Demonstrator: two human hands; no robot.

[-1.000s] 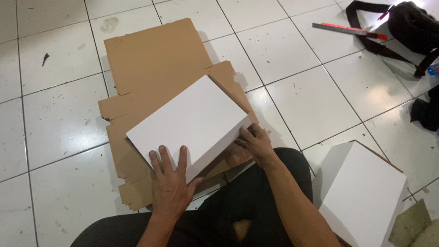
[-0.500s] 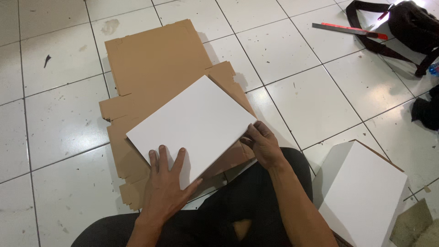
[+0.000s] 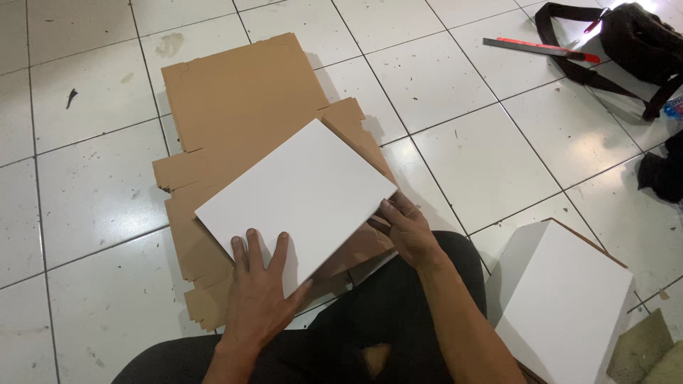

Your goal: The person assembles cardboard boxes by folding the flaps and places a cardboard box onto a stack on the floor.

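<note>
A white rectangular box lies flat on a flattened brown cardboard sheet on the tiled floor. My left hand rests palm down on the box's near edge, fingers spread. My right hand holds the box's right corner, fingers curled against its side. My knees in dark trousers are just below the box.
A second white box with brown inner edges lies at the right. A red and black ruler-like tool and a black bag with straps lie at the far right. Dark cloth sits at the right edge.
The box has been lowered from a tilted pose to lie flatter on the cardboard. My left hand has spread flat on top of it; my right hand stayed at the corner.
</note>
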